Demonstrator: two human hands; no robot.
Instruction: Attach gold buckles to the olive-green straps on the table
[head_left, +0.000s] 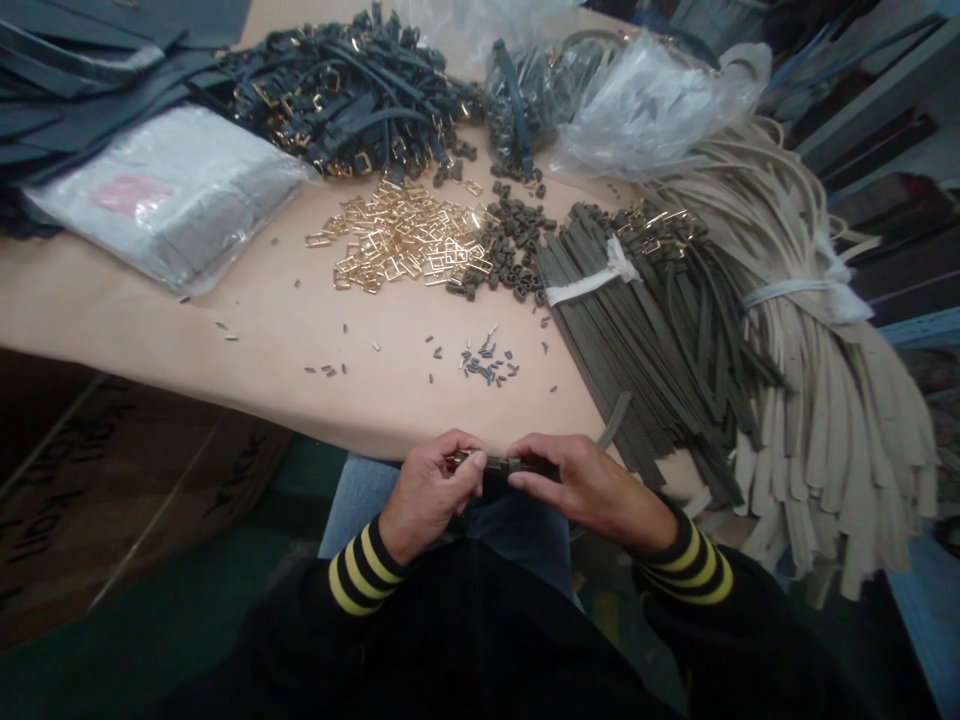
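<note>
Just off the table's front edge, above my lap, my left hand (439, 488) pinches the buckle end of a dark strap (496, 464). A bit of gold metal shows between its thumb and fingers. My right hand (581, 485) is closed on the same strap from the other side, and a grey-green tail of strap (616, 420) sticks out behind it over the table edge. Small dark pieces (487, 365) lie scattered on the table in front of both hands. Beyond them is a pile of gold buckles (409, 238), with small dark loops (517, 235) beside it.
A grey-green strap bundle (622, 340) tied with white lies on the table (247, 350) at right, beside long beige straps (817, 400). Farther back are dark buckled straps (352, 90), a wrapped packet (172, 190) and clear plastic bags (637, 105). A cardboard box (135, 490) stands lower left.
</note>
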